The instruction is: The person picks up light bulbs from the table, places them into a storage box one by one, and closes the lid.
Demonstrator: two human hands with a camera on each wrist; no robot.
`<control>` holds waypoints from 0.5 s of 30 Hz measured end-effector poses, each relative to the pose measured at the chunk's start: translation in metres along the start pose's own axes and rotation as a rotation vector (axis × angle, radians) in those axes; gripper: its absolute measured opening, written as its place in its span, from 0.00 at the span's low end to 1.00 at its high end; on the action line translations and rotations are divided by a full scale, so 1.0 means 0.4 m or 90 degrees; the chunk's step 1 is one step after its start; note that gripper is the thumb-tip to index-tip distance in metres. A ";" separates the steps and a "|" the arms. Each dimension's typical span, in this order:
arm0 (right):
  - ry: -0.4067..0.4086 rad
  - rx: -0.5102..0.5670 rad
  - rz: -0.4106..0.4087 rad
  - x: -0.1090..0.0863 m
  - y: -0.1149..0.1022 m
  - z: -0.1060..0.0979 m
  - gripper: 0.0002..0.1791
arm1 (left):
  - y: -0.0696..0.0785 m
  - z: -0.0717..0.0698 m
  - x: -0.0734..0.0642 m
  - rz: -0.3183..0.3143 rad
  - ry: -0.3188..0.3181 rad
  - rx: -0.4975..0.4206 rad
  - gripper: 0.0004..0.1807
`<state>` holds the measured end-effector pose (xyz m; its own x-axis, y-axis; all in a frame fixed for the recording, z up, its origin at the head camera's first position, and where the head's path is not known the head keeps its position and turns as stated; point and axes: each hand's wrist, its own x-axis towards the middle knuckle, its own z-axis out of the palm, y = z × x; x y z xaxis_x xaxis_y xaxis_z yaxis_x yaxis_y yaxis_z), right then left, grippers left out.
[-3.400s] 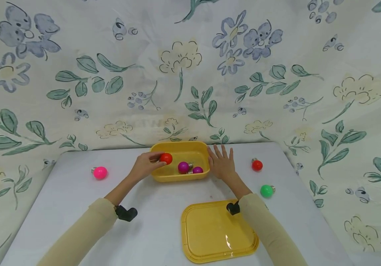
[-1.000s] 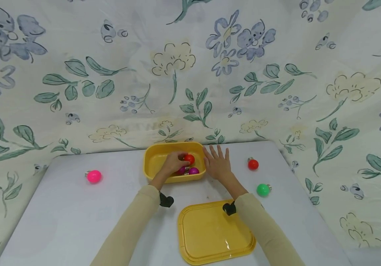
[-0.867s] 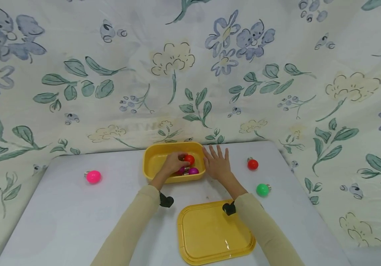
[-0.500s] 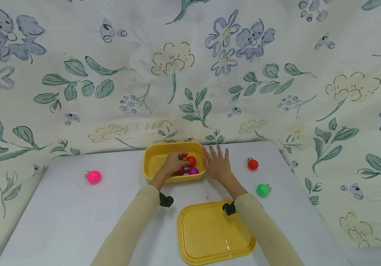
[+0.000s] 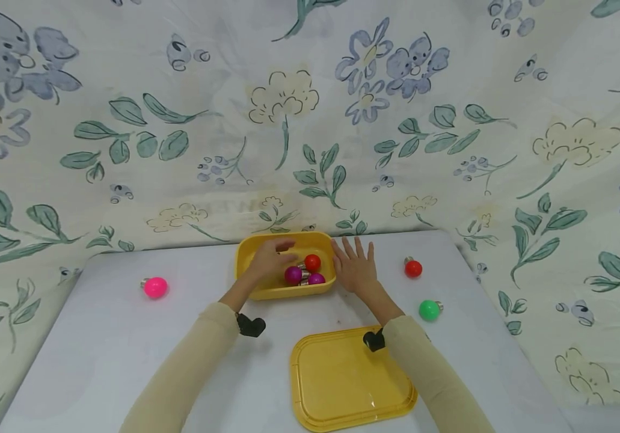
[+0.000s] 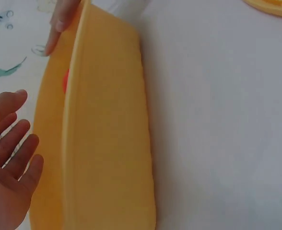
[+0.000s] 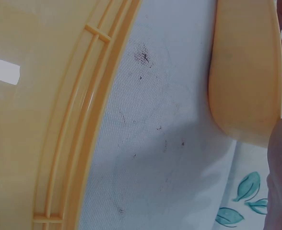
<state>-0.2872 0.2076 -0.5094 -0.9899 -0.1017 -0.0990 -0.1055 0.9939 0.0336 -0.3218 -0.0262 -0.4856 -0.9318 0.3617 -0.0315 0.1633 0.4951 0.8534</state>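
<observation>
My left hand (image 5: pixel 267 258) hovers over the left part of a yellow plastic box (image 5: pixel 288 293), its fingers loosely spread and nothing in them. In the left wrist view the same hand (image 6: pixel 11 158) shows an empty palm beside the box wall (image 6: pixel 107 129). Inside the box, toward the right, lie a small red round bulb (image 5: pixel 312 263) with a metal screw base and two purple bulbs, one (image 5: pixel 293 275) left of the other (image 5: pixel 317 278). My right hand (image 5: pixel 355 266), fingers straight and spread, rests against the box's right end.
A yellow lid (image 5: pixel 353 379) lies flat in front of the box, partly under my right forearm. On the white table, a pink bulb (image 5: pixel 155 287) sits at left; a red bulb (image 5: pixel 413 268) and a green bulb (image 5: pixel 430 310) sit at right. Floral cloth (image 5: pixel 288 150) hangs behind.
My left hand carried the red bulb rightward into the box, let go of it beside the purple ones, and has drawn back left. My right hand stays at the box's end.
</observation>
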 end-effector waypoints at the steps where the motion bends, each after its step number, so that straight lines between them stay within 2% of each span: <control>1: -0.001 0.001 0.000 0.000 0.000 0.001 0.32 | 0.001 -0.009 -0.006 0.005 0.001 0.011 0.24; 4: -0.001 -0.003 0.003 0.000 -0.001 0.002 0.32 | 0.001 -0.037 -0.022 0.028 0.000 0.024 0.25; 9: -0.003 -0.012 0.005 -0.001 -0.003 0.002 0.32 | -0.013 -0.092 -0.050 0.052 0.021 0.056 0.25; 15: -0.001 -0.014 0.007 -0.003 -0.006 -0.003 0.32 | -0.057 -0.164 -0.077 0.041 0.069 0.090 0.26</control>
<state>-0.2860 0.2054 -0.5083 -0.9909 -0.0905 -0.0998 -0.0965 0.9937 0.0568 -0.3181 -0.1006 -0.4699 -0.9458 0.3137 0.0837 0.2612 0.5822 0.7699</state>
